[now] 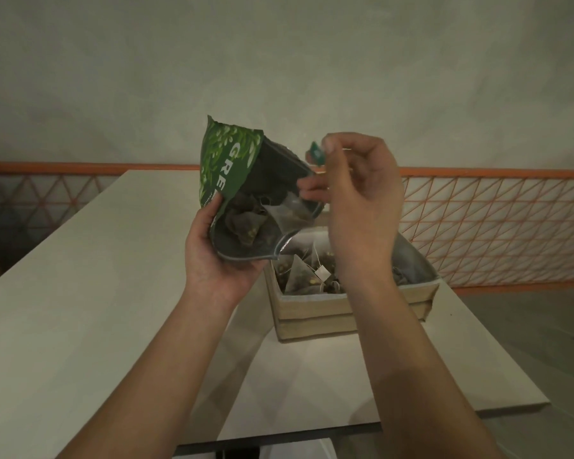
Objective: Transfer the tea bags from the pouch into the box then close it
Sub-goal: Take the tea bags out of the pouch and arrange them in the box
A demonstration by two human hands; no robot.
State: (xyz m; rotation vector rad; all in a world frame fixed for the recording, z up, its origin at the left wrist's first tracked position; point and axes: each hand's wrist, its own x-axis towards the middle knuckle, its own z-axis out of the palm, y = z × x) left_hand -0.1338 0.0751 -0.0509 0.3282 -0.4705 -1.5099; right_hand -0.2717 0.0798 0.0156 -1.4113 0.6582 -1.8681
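While gripped from below by the left hand [219, 256], green pouch [242, 193] tilted open above the table's [80, 326] middle. Small green tea bag tag [316, 153] pinched in right hand [358, 200]. Open box [345, 306] of tea bags [305, 273] just beneath, nearer the right edge.

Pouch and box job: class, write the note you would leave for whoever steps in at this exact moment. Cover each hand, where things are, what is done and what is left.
Left hand: grips the open pouch from below, held up over the table, mouth towards the right hand.
Right hand: pinches a small green tag just above the pouch mouth; its tea bag seems to be still inside.
Box: open on the table, under the hands, already holding several tea bags.
Done: part of the transfer.
Left: more tea bags show inside the pouch; move them over, then close the box.
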